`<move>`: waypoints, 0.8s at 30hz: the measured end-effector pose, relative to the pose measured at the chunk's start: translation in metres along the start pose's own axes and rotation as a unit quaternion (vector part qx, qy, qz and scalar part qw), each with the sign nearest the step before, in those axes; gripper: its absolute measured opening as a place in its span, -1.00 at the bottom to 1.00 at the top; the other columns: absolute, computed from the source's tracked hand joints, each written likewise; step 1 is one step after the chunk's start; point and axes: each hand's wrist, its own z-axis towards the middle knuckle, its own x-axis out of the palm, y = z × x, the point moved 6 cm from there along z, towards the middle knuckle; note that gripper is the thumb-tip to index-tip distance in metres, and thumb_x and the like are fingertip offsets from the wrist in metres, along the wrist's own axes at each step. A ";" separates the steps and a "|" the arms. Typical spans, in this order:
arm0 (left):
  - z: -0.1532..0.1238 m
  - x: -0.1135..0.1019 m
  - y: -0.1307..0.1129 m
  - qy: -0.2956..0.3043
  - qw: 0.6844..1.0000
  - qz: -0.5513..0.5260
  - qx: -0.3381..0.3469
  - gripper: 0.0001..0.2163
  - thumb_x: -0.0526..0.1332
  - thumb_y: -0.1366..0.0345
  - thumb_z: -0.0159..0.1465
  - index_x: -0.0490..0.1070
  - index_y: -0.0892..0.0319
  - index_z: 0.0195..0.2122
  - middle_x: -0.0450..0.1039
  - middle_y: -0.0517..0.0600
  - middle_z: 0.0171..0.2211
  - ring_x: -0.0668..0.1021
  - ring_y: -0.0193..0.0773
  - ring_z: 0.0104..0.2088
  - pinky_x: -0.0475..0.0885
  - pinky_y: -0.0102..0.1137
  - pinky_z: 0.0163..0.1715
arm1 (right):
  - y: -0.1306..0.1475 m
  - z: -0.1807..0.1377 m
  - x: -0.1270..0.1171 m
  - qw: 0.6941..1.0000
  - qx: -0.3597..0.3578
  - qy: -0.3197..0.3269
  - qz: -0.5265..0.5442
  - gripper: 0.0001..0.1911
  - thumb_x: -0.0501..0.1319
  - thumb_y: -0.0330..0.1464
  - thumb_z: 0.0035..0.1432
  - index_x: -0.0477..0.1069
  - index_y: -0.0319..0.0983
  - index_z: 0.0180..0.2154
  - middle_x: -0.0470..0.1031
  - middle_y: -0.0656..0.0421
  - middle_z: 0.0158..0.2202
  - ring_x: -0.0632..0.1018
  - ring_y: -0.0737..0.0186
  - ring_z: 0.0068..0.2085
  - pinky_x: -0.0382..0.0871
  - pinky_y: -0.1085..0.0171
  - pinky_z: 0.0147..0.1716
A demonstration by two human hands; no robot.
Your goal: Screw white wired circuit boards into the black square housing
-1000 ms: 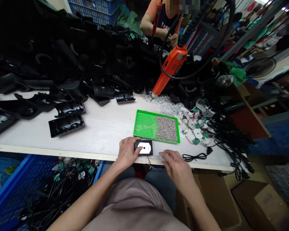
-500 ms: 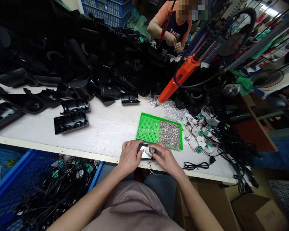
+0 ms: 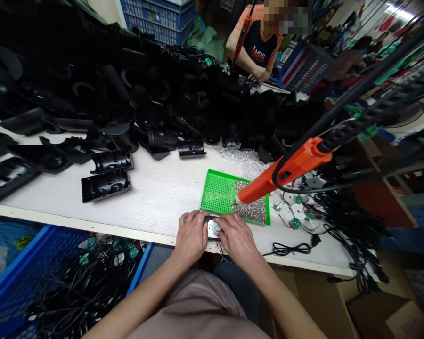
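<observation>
At the bench's front edge, my left hand (image 3: 192,237) grips the left side of a small black housing (image 3: 209,218). A pale metal plate with a round grey part (image 3: 217,226), motor-like, sits in that housing, and thin wires hang from its front side. My right hand (image 3: 237,238) is closed at the right side, its fingers pressing against the round part. Just beyond the hands lies a green perforated tray (image 3: 217,187) with many small screws (image 3: 257,209) at its right. Over the screws hangs an orange electric screwdriver (image 3: 282,172), its tip low above the tray.
Black plastic shells (image 3: 106,185) lie on the left of the bench and pile up behind. Clear plastic pieces (image 3: 233,153), motor plates (image 3: 297,210) and black cables (image 3: 291,248) lie to the right. A blue crate (image 3: 12,282) stands lower left. A co-worker (image 3: 257,44) sits across.
The orange screwdriver has swung nearer, its tip now over the screws in the tray. The round part sits lower on the plate, and my right hand has shifted slightly left.
</observation>
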 end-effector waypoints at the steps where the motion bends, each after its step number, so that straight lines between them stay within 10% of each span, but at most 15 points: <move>1: 0.000 0.000 0.000 0.000 1.000 0.001 0.002 -0.72 -0.02 0.41 0.33 0.30 0.15 0.03 0.47 0.08 -0.04 0.42 -0.06 0.03 0.21 -0.09 0.04 | 0.001 0.000 0.001 1.000 0.006 -0.003 0.006 -0.71 0.20 -0.48 0.15 0.45 -0.20 -0.07 0.52 0.07 -0.14 0.44 0.09 -0.11 0.35 0.13 -0.10; 7: -0.001 0.000 0.005 -0.002 1.000 -0.011 0.010 -0.71 -0.04 0.34 0.37 0.28 0.16 0.07 0.44 0.11 0.00 0.40 -0.06 0.06 0.21 -0.09 0.05 | -0.012 -0.014 -0.012 0.989 -0.035 0.002 0.147 -0.58 0.17 -0.44 0.19 0.36 -0.18 0.10 0.50 0.05 -0.03 0.47 0.10 -0.02 0.39 0.09 -0.02; 11: -0.004 -0.006 0.008 -0.035 0.998 -0.041 0.020 -0.65 -0.05 0.31 0.36 0.24 0.13 0.15 0.40 0.13 0.04 0.38 -0.06 0.08 0.22 -0.10 0.06 | -0.058 -0.028 -0.069 0.931 0.086 -0.240 0.263 -0.58 0.16 -0.32 0.22 0.32 -0.09 0.12 0.52 0.07 -0.07 0.55 0.14 -0.09 0.46 0.10 -0.09; 14: -0.002 -0.011 -0.001 -0.028 0.995 -0.071 0.066 -0.59 -0.01 0.32 0.32 0.20 0.10 0.20 0.39 0.11 0.05 0.37 -0.06 0.09 0.21 -0.10 0.08 | -0.071 -0.004 -0.099 0.869 0.123 -0.371 0.303 -0.18 0.31 -0.23 0.06 -0.01 -0.06 0.28 0.34 0.00 0.14 0.45 0.04 0.10 0.41 0.01 0.02; 18: 0.005 -0.007 -0.012 0.041 0.988 -0.089 0.119 -0.53 0.12 0.32 0.23 0.24 0.07 0.19 0.38 0.07 0.09 0.37 -0.05 0.09 0.23 -0.10 0.08 | -0.061 0.074 -0.101 0.864 0.080 -0.344 0.358 0.03 0.33 -0.19 0.01 -0.29 -0.12 0.32 0.32 -0.05 0.13 0.44 0.03 0.11 0.40 0.02 0.04; 24: 0.007 0.005 -0.006 0.029 0.991 -0.070 0.109 -0.72 0.15 0.22 0.32 0.39 0.06 0.05 0.46 0.06 0.01 0.43 -0.09 0.02 0.30 -0.16 -0.01 | -0.067 0.096 -0.104 0.848 0.055 -0.332 0.409 -0.26 0.26 -0.34 0.02 0.05 -0.18 0.21 0.47 0.17 -0.30 0.53 0.21 -0.32 0.48 0.12 -0.20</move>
